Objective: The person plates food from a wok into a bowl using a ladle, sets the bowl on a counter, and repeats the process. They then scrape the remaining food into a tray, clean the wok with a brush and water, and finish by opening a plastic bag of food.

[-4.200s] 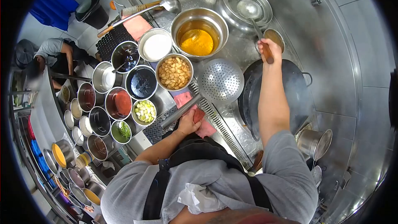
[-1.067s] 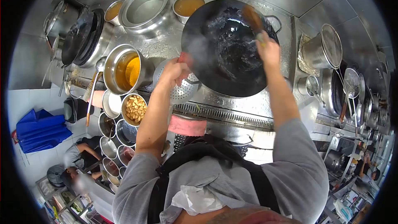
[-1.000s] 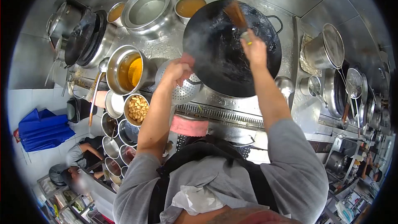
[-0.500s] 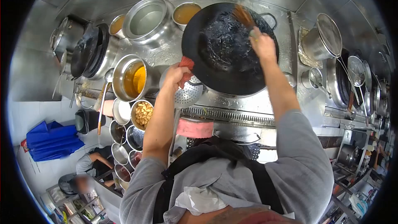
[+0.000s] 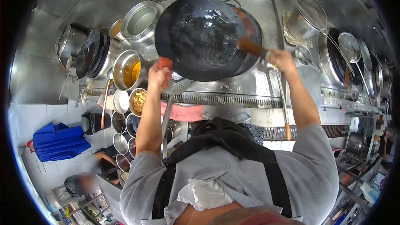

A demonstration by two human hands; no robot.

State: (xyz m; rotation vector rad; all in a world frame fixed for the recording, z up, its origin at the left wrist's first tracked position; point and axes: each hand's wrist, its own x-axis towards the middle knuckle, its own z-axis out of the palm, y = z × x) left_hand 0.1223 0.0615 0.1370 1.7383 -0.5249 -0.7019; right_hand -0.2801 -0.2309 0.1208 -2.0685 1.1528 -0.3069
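Note:
A large black wok [image 5: 200, 37] is tilted over the range, wet and shiny inside. My left hand [image 5: 157, 77] is closed on a folded red cloth [image 5: 166, 66] at the wok's near left edge; the handle there is hidden. My right hand [image 5: 284, 61] grips a brown bristle brush [image 5: 251, 46], whose head is at the wok's right edge, smeared by motion. Behind the wok's right side shows a dark round burner opening [image 5: 252, 29] with a reddish patch. A perforated skimmer [image 5: 177, 85] lies just right of my left hand. A wooden-handled ladle [image 5: 284, 104] lies below my right hand.
To the left stand a pot of orange liquid [image 5: 121, 71], a pot of clear liquid [image 5: 135, 29] and a bowl of yellowish chunks [image 5: 132, 102]. Strainers [image 5: 310, 10] and stacked pans [image 5: 331, 62] are at right. Another person [image 5: 89, 173] is at lower left.
The wok has shifted left and tilted, uncovering the burner opening on its right. My left hand moved left with the cloth. My right hand brought the brush nearer and rightward.

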